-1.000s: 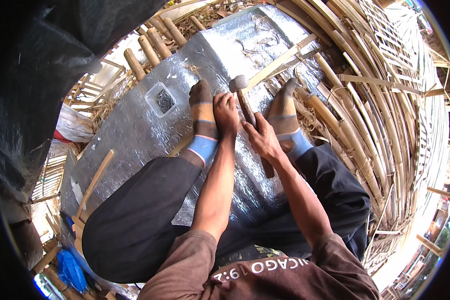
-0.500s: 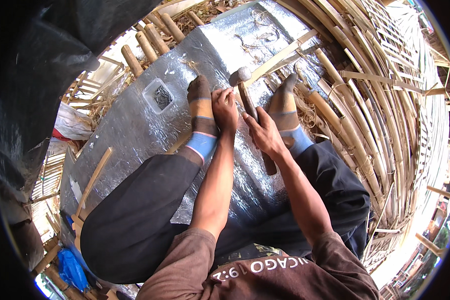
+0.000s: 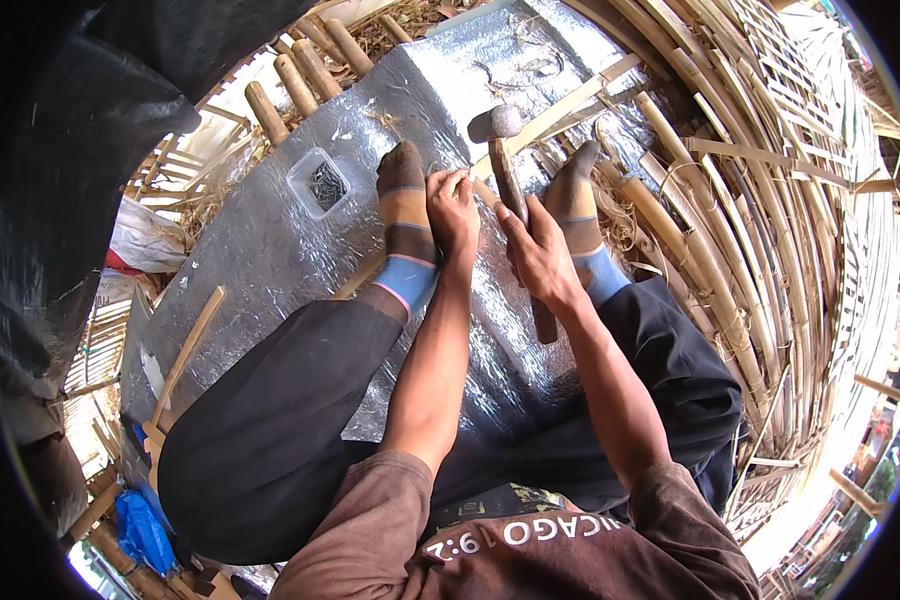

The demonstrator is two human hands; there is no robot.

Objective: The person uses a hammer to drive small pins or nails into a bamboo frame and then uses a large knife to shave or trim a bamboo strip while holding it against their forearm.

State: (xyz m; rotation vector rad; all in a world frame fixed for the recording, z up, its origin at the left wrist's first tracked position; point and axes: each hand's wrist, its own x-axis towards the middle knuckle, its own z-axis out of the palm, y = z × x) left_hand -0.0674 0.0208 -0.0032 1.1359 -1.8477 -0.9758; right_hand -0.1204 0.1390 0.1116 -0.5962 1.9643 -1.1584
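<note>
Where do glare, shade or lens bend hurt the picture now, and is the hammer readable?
Head view: glare streaks the silver sheet; the black sheeting lies in deep shade; the far right washes out; bamboo bows there, probably partly lens bend; the hammer reads clearly, but what the left hand pinches is too small to tell.

Hammer [image 3: 507, 178], one: head now farther forward, well apart from the fingertips of the left hand [image 3: 454, 212], where earlier it sits just beside them; head turned, showing more of its length.
Right hand [image 3: 542, 255], one: carried forward and slightly rightward with the handle; gap to the left hand a little wider.
Pale strip [image 3: 562, 112], one: more of its near end uncovered beside the hammer.
</note>
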